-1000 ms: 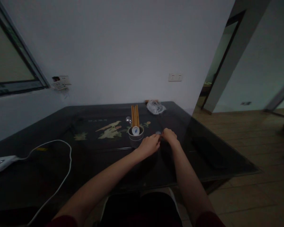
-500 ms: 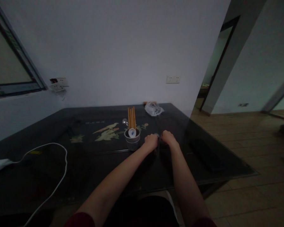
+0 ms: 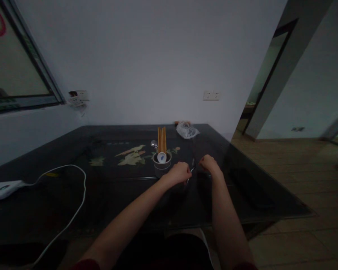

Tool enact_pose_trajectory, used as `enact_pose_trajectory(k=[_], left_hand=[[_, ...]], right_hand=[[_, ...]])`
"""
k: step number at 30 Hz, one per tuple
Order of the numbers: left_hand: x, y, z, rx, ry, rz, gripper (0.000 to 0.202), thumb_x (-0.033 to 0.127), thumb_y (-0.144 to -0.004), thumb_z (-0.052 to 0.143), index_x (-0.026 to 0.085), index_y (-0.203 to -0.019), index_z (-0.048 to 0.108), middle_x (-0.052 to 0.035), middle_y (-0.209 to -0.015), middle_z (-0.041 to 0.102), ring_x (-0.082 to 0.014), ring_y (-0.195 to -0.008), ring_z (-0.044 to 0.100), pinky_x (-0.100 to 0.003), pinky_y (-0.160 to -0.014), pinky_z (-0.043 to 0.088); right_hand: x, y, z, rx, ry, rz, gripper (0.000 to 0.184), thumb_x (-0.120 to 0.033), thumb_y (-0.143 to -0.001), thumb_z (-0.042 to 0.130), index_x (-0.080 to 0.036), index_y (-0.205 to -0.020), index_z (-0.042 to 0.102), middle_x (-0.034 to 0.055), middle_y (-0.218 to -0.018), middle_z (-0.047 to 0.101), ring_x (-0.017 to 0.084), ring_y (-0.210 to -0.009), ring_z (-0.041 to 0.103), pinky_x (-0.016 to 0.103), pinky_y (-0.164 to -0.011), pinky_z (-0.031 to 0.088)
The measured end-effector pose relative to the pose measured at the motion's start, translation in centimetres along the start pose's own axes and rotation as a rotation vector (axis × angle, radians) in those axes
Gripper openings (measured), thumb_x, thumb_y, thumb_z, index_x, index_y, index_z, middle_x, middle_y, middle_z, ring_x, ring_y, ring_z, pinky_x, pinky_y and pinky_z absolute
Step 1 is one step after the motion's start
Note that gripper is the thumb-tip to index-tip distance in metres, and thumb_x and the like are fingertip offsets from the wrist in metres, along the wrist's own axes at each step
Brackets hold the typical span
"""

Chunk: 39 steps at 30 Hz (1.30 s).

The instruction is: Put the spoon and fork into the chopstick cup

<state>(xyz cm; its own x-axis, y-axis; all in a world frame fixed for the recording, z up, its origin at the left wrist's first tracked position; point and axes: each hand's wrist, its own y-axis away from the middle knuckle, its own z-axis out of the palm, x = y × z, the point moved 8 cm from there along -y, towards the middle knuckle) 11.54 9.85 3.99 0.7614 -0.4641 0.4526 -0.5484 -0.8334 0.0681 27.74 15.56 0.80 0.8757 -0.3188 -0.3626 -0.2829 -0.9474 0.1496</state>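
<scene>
- Nearest: both forearms reach fwd from the bottom edge over a dark glossy table [image 3: 115, 195].
- White cable [image 3: 79, 202] loops over the table's left part and runs to a white device [image 3: 2, 188] at the far left.
- Left hand [image 3: 178, 173]: curled into a fist, w/ a thin metal piece [image 3: 190, 172] sticking out on its right side. Too dim to tell what the piece is.
- Right hand [image 3: 211, 165]: fingers bent in, narrow, just beside the piece's upper end; can't tell if it grips or even touches.
- Thin metal piece sits btwn the two hands, low over the table, just right of the cup.
- Cup [image 3: 161, 169]: round, dark, upright, just beyond and left of the left hand. It holds upright chopsticks [image 3: 161, 138], a white spoon [image 3: 161, 157] w/ a blue mark, and a shiny spoon [image 3: 153, 143] on its left.
- Bird inlay [image 3: 131, 155] in the tabletop, left of the cup.
- Clear plastic bag [image 3: 187, 130], crumpled, near the table's far edge.
- Wall behind: socket [image 3: 211, 96] at centre-right, window frame [image 3: 30, 63] at left, doorway [image 3: 259, 86] at right.
</scene>
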Motion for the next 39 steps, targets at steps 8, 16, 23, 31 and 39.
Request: enact_pose_trajectory(k=[8, 16, 23, 31, 39], left_hand=[[0.1, 5.0, -10.3, 0.258, 0.373, 0.119, 0.015, 0.027, -0.078, 0.058, 0.014, -0.076, 0.064, -0.0001, -0.057, 0.061, -0.0111, -0.051, 0.057, -0.021, -0.052, 0.042], [-4.5, 5.1, -16.5, 0.571, 0.649, 0.130, 0.010, 0.020, -0.075, 0.062, 0.014, -0.081, 0.059, 0.0003, -0.064, 0.059, -0.0089, -0.053, 0.054, -0.020, -0.052, 0.044], [-6.3, 3.8, -17.0, 0.728, 0.585, 0.171, 0.015, 0.027, -0.076, 0.062, 0.016, -0.085, 0.058, 0.0004, -0.066, 0.062, -0.0116, -0.059, 0.060, -0.021, -0.056, 0.046], [-6.8, 1.7, -14.3, 0.730, 0.596, 0.238, 0.016, 0.032, -0.077, 0.061, 0.017, -0.080, 0.057, 0.0002, -0.068, 0.066, -0.0164, -0.066, 0.066, -0.025, -0.064, 0.048], [-7.5, 2.1, -12.7, 0.792, 0.322, 0.137, 0.011, 0.028, -0.076, 0.064, 0.017, -0.074, 0.063, -0.0008, -0.072, 0.065, -0.0150, -0.069, 0.060, -0.025, -0.065, 0.043]], right_hand=[[-3.3, 1.1, 0.9, -0.076, -0.116, -0.187, 0.017, -0.018, -0.080, 0.056, -0.014, -0.085, 0.072, 0.0072, -0.072, 0.070, 0.014, -0.065, 0.065, 0.019, -0.058, 0.044], [-10.8, 4.1, 4.7, -0.239, -0.306, -0.707, 0.043, -0.019, -0.069, 0.070, -0.012, -0.111, 0.062, 0.0039, -0.082, 0.066, 0.014, -0.069, 0.059, 0.024, -0.062, 0.044], [-12.3, 5.3, 6.4, -0.315, -0.445, -0.779, 0.077, -0.033, -0.057, 0.082, -0.015, -0.124, 0.049, 0.0077, -0.102, 0.061, 0.018, -0.080, 0.059, 0.031, -0.070, 0.048], [-13.2, 6.0, 6.2, -0.326, -0.628, -0.850, 0.065, -0.033, -0.060, 0.081, -0.016, -0.115, 0.051, 0.0078, -0.106, 0.061, 0.021, -0.095, 0.058, 0.036, -0.084, 0.047], [-13.4, 5.9, 6.4, -0.311, -0.660, -0.848, 0.068, -0.033, -0.059, 0.082, -0.016, -0.118, 0.051, 0.0080, -0.108, 0.062, 0.022, -0.095, 0.058, 0.038, -0.085, 0.047]])
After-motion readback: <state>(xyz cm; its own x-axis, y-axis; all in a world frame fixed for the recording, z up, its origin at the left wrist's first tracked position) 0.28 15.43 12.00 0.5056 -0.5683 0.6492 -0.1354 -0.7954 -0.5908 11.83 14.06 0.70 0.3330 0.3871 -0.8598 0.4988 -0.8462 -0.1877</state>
